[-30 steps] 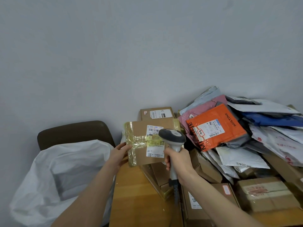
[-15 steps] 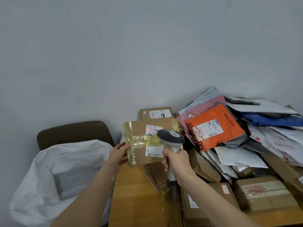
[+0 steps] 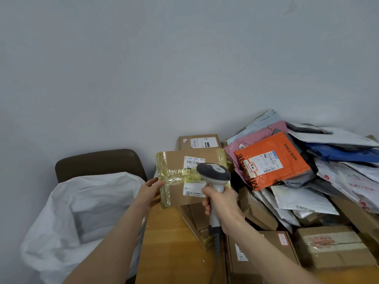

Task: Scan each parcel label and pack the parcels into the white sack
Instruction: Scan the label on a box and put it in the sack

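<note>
Left grip (image 3: 148,191) holds a taped cardboard parcel (image 3: 176,196) upright. Right grip (image 3: 223,203) clasps the barcode scanner (image 3: 214,173). White sack (image 3: 92,193) gapes open, showing only white lining

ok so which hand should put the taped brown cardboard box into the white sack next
Left. The left hand grips the taped brown cardboard box at the edge nearest the white sack. The right hand is wrapped round the grey handheld scanner, so it is not free.
</note>
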`<state>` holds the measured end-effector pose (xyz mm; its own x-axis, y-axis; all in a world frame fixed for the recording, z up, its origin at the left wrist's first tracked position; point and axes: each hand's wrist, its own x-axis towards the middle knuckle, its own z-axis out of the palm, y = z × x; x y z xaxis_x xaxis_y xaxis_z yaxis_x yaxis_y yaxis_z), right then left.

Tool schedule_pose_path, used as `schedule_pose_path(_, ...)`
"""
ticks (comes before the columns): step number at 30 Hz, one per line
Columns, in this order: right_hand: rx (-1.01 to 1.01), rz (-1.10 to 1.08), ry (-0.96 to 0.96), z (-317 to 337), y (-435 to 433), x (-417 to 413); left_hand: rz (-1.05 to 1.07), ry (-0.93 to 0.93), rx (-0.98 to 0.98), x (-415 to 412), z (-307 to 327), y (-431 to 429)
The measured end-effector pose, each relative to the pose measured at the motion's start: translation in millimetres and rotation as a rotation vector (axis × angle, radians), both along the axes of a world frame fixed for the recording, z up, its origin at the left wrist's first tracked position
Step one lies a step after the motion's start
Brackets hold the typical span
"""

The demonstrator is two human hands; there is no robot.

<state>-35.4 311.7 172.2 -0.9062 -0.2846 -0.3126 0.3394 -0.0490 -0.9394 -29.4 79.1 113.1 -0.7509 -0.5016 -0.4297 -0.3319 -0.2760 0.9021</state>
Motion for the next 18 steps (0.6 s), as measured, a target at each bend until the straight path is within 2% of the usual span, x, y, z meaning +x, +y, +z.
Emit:
schedule_pose_path(7, -0.036, 0.024, -0.001, -0.1, -14.0, -12.0, 0.065, -0.014, -0.030, 20.9, 2.7, -3.1)
schedule_pose_path(13, -0.028, 0.125, -0.011, -1.2, -65.0, -15.3, 0.252, -0.050, -0.067, 62.0, 3.7, -33.1)
schedule_pose_path(18, -0.028, 0.200, -0.021, -9.0, -125.9, -7.4, 0.421, -0.080, -0.116, 102.0, 4.4, -94.7)
